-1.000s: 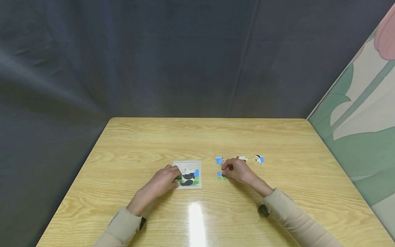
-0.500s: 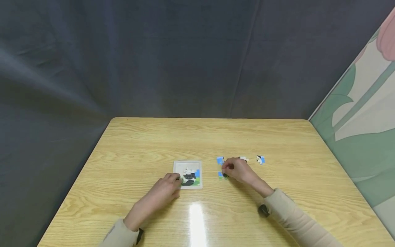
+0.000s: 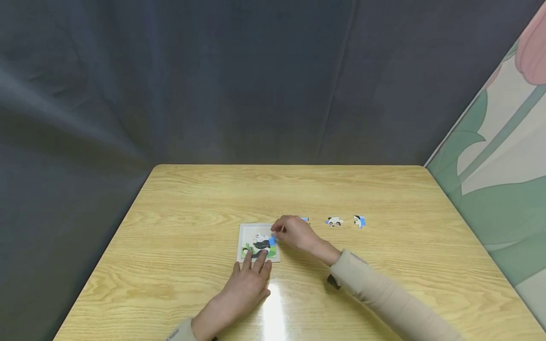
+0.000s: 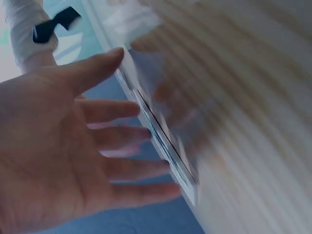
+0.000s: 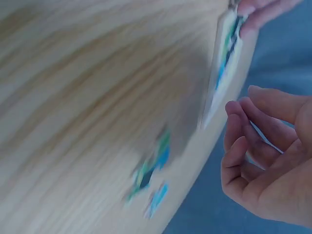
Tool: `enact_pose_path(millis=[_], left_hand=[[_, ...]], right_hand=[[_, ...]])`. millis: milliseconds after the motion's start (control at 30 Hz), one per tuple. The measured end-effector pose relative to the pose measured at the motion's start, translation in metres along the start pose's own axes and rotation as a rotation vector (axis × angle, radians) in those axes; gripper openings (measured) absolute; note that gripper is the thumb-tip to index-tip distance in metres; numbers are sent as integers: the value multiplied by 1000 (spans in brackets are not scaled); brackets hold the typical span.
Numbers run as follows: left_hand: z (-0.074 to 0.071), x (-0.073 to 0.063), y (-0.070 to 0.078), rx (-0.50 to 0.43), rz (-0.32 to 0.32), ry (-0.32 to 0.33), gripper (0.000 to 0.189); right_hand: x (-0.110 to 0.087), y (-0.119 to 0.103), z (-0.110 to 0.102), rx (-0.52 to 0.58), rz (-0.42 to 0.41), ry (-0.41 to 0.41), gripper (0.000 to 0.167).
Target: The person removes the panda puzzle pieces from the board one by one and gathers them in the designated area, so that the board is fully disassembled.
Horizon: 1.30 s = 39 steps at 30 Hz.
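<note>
A shallow white puzzle frame (image 3: 240, 244) lies on the table, its lower part filled with a panda picture (image 3: 262, 244) in black, white, green and blue. My left hand (image 3: 247, 286) reaches over its near edge, fingers spread and fairly straight, fingertips on the lower pieces. By the upper right corner of the frame is my right hand (image 3: 296, 234). In the right wrist view its fingers (image 5: 233, 109) are loosely bent, with no piece showing between them and the thumb. That view also has a green, blue and black puzzle piece (image 5: 152, 163) lying on the table, blurred.
A mostly blue piece (image 3: 305, 219) shows just behind the right hand. Farther right lie a panda-face piece (image 3: 334, 221) and a blue, white and black piece (image 3: 359, 221). The wooden table (image 3: 192, 199) ends at a dark curtain (image 3: 256, 94).
My left hand has gone from the frame's left side to its near edge and spread its fingers. My right hand has moved left from the loose pieces to the frame, uncovering the panda-face piece.
</note>
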<state>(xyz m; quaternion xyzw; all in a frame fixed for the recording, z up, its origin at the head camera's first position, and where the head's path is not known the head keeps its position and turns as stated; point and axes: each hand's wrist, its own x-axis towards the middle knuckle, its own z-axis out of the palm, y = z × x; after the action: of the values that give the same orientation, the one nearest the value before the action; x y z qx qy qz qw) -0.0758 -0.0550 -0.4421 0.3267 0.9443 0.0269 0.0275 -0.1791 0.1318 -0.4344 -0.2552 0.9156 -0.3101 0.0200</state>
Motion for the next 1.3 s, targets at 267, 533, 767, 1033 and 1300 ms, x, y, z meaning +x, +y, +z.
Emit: enact_pose_path(millis=[267,533,767,1033,1300], left_hand=[[6,3,3,60,3,7,63],[5,3,4,35,-23,-32,63],[2,4,5,14,-45,-48,65],[1,4,5,3,-51,-61,65],[2,7,6,-7,-60,-64,65]], right_hand=[[17,-17,24,-110,-27,-121,30],[20,-22,30,-160,53,-143,37],[24,-21,30,-102,88,-145,35],[24,-20,30,-79,34,-119,33],[23,-14,30,-97,-53,-77,32]])
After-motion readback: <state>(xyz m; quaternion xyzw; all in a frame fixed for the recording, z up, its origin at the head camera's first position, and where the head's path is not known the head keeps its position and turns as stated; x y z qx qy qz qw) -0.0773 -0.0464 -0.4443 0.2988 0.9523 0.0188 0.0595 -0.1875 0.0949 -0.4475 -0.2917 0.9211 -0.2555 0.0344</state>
